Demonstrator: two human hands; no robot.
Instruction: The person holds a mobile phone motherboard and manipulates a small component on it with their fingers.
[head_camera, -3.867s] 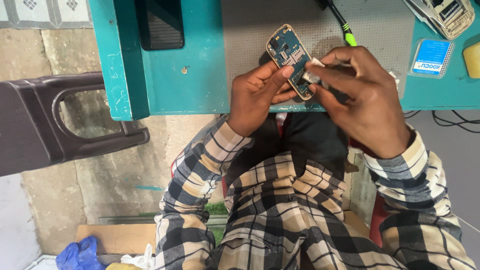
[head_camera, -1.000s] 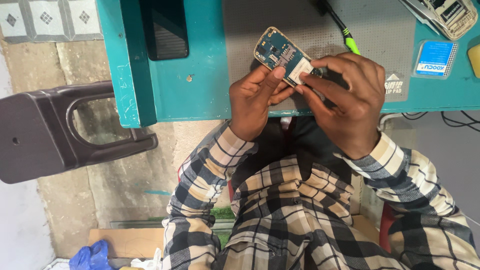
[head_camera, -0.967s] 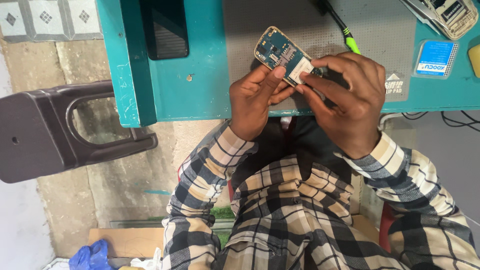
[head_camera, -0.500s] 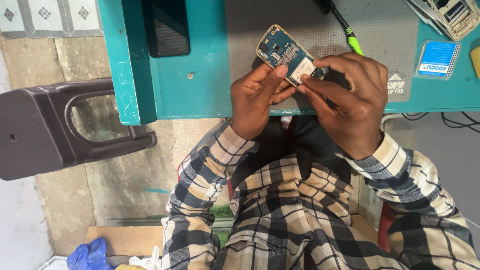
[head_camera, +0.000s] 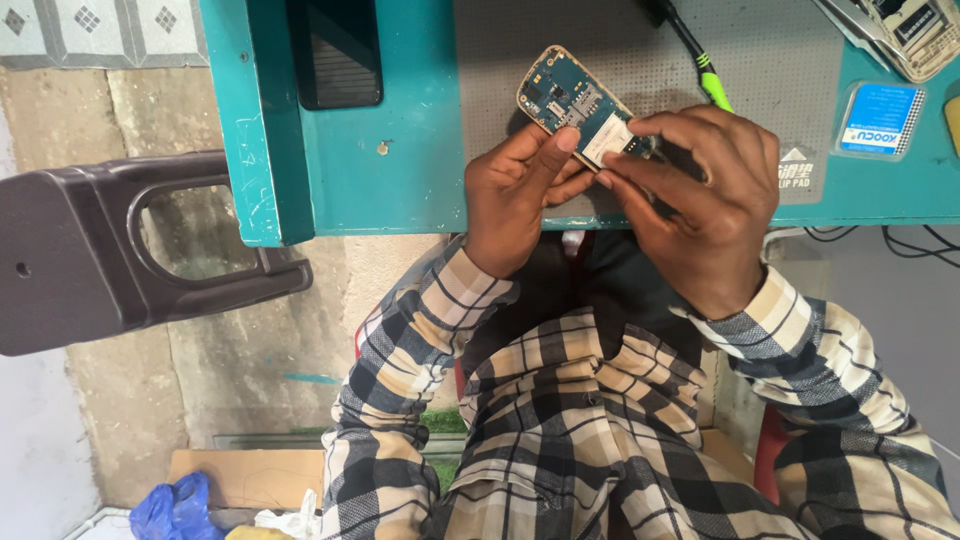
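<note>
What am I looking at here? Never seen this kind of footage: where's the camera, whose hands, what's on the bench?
There is no machine: one camera on a person's head looks down at their own bare hands. The left hand and right hand together hold a small blue circuit board, fingertips on its white part, above a grey perforated mat on a teal bench. Also on the bench: a black slab, a green-handled tool and a blue-labelled packet. A dark plastic stool stands to the left.
</note>
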